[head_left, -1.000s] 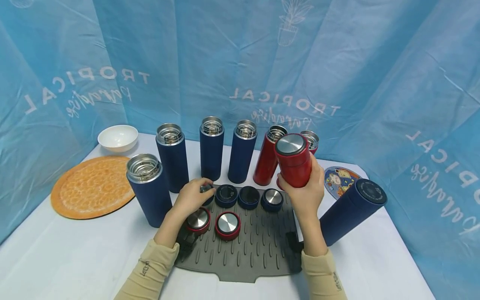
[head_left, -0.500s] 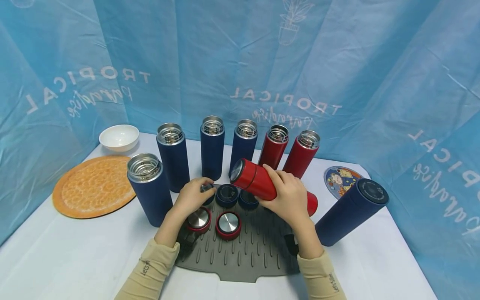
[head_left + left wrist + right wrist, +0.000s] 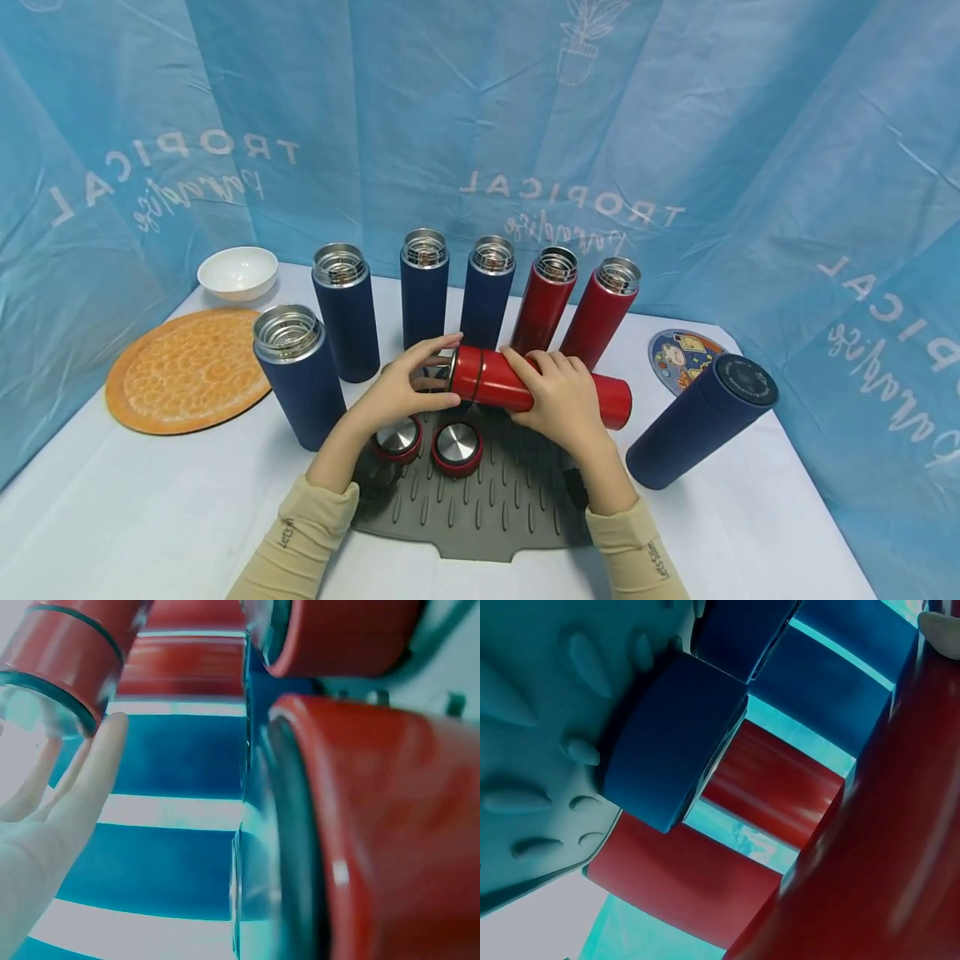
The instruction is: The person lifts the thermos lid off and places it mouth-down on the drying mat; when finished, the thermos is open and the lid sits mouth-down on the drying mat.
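Observation:
My right hand point(image 3: 562, 398) grips a capped red thermos point(image 3: 497, 379) round its body. The thermos lies nearly level above the grey mat, its steel-topped lid to the left. At that lid end my left hand point(image 3: 397, 383) is spread, thumb below and fingers above. In the left wrist view the straight fingers point(image 3: 105, 761) reach the lid's rim; whether they press it is unclear. Below, two red lids point(image 3: 457, 446) with steel tops sit on the mat point(image 3: 480, 525). In the right wrist view a blue lid point(image 3: 676, 735) stands on the mat; the hands hide the blue lids from the head view.
Several uncapped blue thermoses point(image 3: 423, 300) and two uncapped red ones point(image 3: 600, 312) stand behind the mat. A capped blue thermos point(image 3: 697, 421) stands at the right. A white bowl point(image 3: 237, 275), an orange round mat point(image 3: 187, 371) and a patterned disc point(image 3: 678, 354) lie outward.
My right hand has brought the red thermos down and tipped it from upright to nearly level, lid leftward. My left hand has left a blue lid and spread at the thermos's lid end.

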Tool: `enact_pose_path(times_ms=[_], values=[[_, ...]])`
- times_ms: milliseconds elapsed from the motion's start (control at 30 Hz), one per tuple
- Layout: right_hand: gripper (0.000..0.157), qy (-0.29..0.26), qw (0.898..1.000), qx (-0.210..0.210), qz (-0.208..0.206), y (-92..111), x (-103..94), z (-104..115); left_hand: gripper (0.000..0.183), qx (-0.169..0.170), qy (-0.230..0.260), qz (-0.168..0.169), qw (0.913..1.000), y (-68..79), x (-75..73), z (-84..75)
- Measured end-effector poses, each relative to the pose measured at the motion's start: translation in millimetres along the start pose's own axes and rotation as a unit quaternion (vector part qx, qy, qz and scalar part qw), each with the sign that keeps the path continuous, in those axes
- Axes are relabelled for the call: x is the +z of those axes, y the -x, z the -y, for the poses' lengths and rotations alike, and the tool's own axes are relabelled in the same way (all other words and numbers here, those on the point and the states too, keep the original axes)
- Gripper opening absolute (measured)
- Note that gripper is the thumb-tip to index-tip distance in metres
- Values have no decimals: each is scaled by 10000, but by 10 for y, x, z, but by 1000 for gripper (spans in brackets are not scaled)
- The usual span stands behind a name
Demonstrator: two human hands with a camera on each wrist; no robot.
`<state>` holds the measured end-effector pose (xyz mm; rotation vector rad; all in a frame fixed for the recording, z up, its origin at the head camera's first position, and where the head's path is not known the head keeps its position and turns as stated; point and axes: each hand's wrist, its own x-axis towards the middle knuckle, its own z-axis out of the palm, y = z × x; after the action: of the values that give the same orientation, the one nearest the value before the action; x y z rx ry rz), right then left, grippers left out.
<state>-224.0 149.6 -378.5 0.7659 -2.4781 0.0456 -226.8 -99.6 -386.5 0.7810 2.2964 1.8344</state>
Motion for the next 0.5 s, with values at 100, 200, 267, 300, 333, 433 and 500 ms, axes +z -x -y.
enact_pose_path(times_ms=[100,200,267,300,333,433,500], values=[[87,8,10000,-94,6,1,-8,3,78,-46,66,206,9998,4,18,-63],[86,-28,9998,-217,-29,-1,-17,27,68,-80,-142,152,9998,-1,75,-82],[87,-60,9996,-289,-40,-2,-18,54,56,-42,-517,-54,9986,-7,144,-91],[88,-67,9995,-310,-47,-3,-19,70,51,-25,-708,-211,9973,-10,186,-96],[88,-77,9994,-323,-41,-5,-21,85,47,35,-941,-404,9947,-20,223,-66],[89,-89,9994,-332,-34,-8,-23,121,40,56,-1574,-1088,9815,-31,325,-69],[89,-62,9994,-329,-28,-11,-24,143,37,59,-1750,-1468,9735,-32,373,-69]])
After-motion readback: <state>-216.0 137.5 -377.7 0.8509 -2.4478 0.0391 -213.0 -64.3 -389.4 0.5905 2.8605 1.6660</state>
